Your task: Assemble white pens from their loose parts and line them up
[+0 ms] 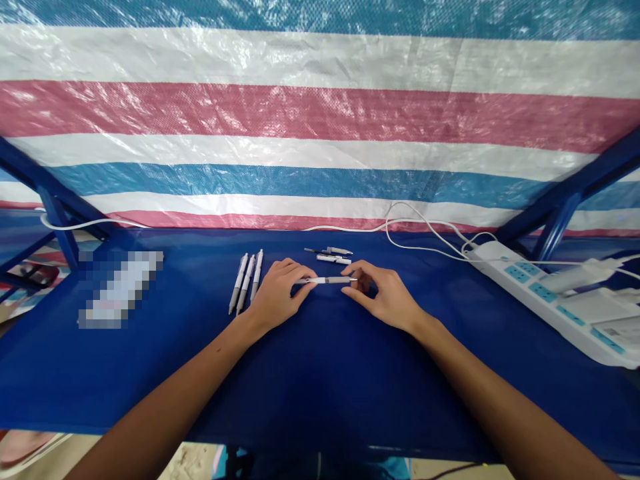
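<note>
White and grey, a pen spans the gap between the person's hands over the blue tabletop. The left hand pinches its white end; the right hand curls around its tip, thumb and forefinger slightly parted, though whether it grips cannot be told.

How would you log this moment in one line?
Left hand: holding grey-gripped white pen; Right hand: open around its tip; Nearby: pen parts, three pens, power strip
</note>
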Tool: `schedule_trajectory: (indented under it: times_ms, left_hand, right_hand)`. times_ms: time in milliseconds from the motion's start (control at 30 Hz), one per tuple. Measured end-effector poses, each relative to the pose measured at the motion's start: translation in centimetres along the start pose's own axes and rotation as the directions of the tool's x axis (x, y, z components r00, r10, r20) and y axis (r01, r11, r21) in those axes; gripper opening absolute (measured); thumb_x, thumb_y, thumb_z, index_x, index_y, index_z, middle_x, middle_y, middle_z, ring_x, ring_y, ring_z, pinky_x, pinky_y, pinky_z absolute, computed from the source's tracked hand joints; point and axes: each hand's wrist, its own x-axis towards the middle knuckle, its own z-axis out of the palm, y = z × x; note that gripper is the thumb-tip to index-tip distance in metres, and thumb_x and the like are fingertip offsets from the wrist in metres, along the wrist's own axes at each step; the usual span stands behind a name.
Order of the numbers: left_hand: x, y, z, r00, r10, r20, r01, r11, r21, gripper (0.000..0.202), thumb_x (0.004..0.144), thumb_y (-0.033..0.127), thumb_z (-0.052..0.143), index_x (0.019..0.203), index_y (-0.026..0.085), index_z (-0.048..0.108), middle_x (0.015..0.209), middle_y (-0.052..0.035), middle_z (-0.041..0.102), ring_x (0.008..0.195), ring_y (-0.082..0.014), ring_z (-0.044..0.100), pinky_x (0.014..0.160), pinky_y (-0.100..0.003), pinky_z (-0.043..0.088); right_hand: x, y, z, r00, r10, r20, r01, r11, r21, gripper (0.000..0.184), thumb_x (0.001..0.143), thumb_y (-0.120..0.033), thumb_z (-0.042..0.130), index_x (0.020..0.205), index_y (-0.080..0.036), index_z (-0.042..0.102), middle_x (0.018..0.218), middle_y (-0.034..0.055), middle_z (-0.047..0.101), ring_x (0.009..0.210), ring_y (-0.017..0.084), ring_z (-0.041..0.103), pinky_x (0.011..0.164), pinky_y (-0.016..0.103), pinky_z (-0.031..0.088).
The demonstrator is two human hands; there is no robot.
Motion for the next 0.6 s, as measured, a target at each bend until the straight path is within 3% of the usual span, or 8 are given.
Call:
schedule_trajectory:
  times_ms: [100, 267, 433, 600]
  left_hand:
    - [-0.01, 0.04, 0.00, 1.000, 0.000, 0.001, 0.000, 1.000, -0.008, 0.013, 0.098, 0.025, 0.054, 0.095, 0.021, 0.066, 0.093, -0.0043, 0.075, 0.089, -0.0230, 0.064, 0.086, -0.040, 0.046]
    - [0.01, 0.18, -0.04, 1.000, 0.011, 0.005, -0.011, 1.000, -0.022, 0.012, 0.098, 0.024, 0.054, 0.096, 0.020, 0.066, 0.093, -0.0041, 0.075, 0.090, -0.0229, 0.063, 0.086, -0.039, 0.045]
    - [-0.03, 0.13, -0.08, 1.000, 0.005, 0.017, -0.005, 1.000, -0.013, 0.013, 0.098, 0.025, 0.055, 0.096, 0.020, 0.066, 0.094, -0.0043, 0.075, 0.090, -0.0229, 0.063, 0.085, -0.039, 0.046]
    - [-0.06, 0.08, -0.04, 1.000, 0.007, 0.023, -0.007, 1.000, -0.010, 0.014, 0.099, 0.025, 0.054, 0.096, 0.020, 0.067, 0.094, -0.0043, 0.075, 0.091, -0.0226, 0.063, 0.088, -0.039, 0.046]
  right_hand:
    - [0.05, 0.11, 0.01, 1.000, -0.009, -0.024, 0.009, 1.000, -0.017, 0.019, 0.093, -0.040, 0.059, 0.092, -0.021, 0.063, 0.065, -0.0013, 0.061, 0.055, 0.014, 0.055, 0.056, 0.025, 0.046]
    - [-0.01, -0.02, -0.02, 1.000, -0.025, -0.007, 0.024, 0.997, -0.072, 0.030, 0.098, -0.040, 0.052, 0.078, -0.020, 0.061, 0.063, 0.0000, 0.060, 0.055, 0.014, 0.054, 0.057, 0.026, 0.044]
    - [-0.09, -0.09, -0.06, 1.000, -0.026, -0.009, 0.025, 0.999, -0.039, 0.023, 0.096, -0.041, 0.056, 0.099, -0.020, 0.066, 0.065, -0.0014, 0.061, 0.053, 0.014, 0.055, 0.057, 0.025, 0.045]
    - [0.00, -0.10, -0.09, 1.000, -0.015, 0.015, 0.016, 0.998, -0.053, 0.029, 0.098, -0.042, 0.051, 0.089, -0.020, 0.067, 0.062, -0.0010, 0.060, 0.054, 0.013, 0.055, 0.056, 0.024, 0.042]
